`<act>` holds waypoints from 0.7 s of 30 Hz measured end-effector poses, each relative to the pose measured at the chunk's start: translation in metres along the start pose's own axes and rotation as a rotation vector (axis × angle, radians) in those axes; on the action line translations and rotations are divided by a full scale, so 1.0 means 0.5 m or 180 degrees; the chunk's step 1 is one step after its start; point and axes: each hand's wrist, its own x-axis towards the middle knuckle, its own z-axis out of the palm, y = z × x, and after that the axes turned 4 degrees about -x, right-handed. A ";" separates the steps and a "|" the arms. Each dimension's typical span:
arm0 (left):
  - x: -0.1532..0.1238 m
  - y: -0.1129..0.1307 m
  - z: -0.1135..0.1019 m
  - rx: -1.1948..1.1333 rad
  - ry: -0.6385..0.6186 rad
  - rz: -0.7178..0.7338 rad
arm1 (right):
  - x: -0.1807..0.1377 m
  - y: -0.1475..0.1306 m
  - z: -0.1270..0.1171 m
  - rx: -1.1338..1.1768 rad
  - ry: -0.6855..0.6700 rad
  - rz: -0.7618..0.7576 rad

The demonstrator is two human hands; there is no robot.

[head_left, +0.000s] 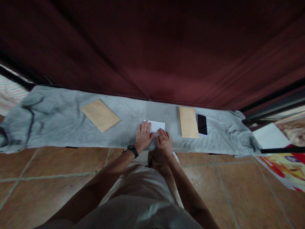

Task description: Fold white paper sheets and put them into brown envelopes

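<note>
A small piece of white paper (157, 124) lies on the grey cloth in front of me. My left hand (143, 136) rests flat on its left part, fingers stretched out and slightly apart. On the paper's lower right side, my right hand (165, 142) presses down with its fingers extended. Both hands cover much of the paper's near edge, so I cannot tell how it is folded there. A dark watch (132, 150) is on my left wrist.
The grey cloth (128, 109) covers a long, narrow surface. A tan envelope (100, 115) lies angled on the left; several stacked tan envelopes (188, 122) sit right, beside a phone (202, 124). Dark red fabric (152, 63) rises behind. A colourful printed box or bag (286, 168) stands far right.
</note>
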 end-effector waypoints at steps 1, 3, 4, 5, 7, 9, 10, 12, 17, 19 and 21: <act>0.000 0.000 -0.001 0.0007 -0.0006 -0.0002 | -0.002 0.001 0.000 -0.0037 0.0022 0.0050; -0.001 0.000 -0.001 0.0009 -0.0017 -0.0001 | -0.007 0.006 -0.001 -0.0108 0.0065 0.0144; -0.001 0.000 -0.001 0.0004 -0.0020 0.0003 | -0.009 0.008 -0.002 -0.0136 0.0080 0.0177; -0.001 0.000 -0.001 -0.0004 -0.0019 0.0008 | -0.012 0.011 -0.003 -0.0159 0.0086 0.0194; -0.001 -0.002 0.001 -0.0014 -0.0004 0.0024 | -0.015 0.015 -0.005 -0.0196 0.0087 0.0204; -0.002 -0.003 0.003 -0.0015 0.0030 0.0034 | -0.019 0.017 -0.008 -0.0227 0.0080 0.0204; -0.002 -0.004 0.005 -0.0012 0.0049 0.0037 | -0.020 0.018 -0.009 -0.0241 0.0079 0.0208; -0.002 -0.006 0.008 -0.0004 0.0079 0.0037 | -0.022 0.019 -0.011 -0.0258 0.0076 0.0213; -0.001 -0.013 0.015 0.0002 0.0120 0.0045 | -0.032 0.023 -0.014 -0.0255 0.0088 0.0169; -0.003 -0.014 0.016 -0.0016 0.0135 0.0059 | -0.037 0.025 -0.015 -0.0242 0.0103 0.0132; -0.004 -0.015 0.014 -0.0035 0.0141 0.0058 | -0.043 0.027 -0.017 -0.0219 0.0125 0.0110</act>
